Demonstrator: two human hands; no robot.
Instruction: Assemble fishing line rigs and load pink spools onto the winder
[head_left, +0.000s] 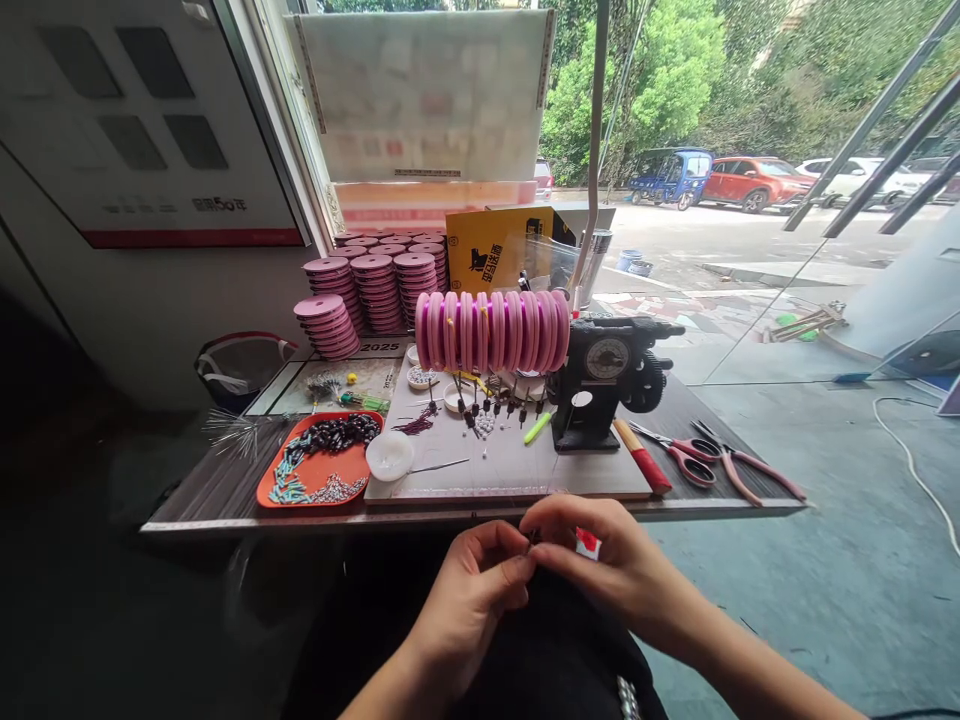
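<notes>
My left hand (480, 585) and my right hand (600, 545) meet just in front of the table edge, above my lap. The fingertips of both are pinched together on a tiny dark item (533, 537), too small to name. Behind the right hand's fingers shows a bit of bright red (587, 541). Beyond the hands stands a black winding machine (589, 410) carrying a row of pink spools (491, 332). Small black pieces (487, 405) hang below the spools on lines. Loose white beads (485, 425) lie beneath them on the board (510, 484).
Left on the table sits an orange tray (307, 480) of beads and small parts, beside a white round dish (390, 456). Scissors (686, 460) and pliers (739, 465) lie at the right, near a red-and-yellow handle (643, 458). Stacked pink spools (375, 285) stand behind.
</notes>
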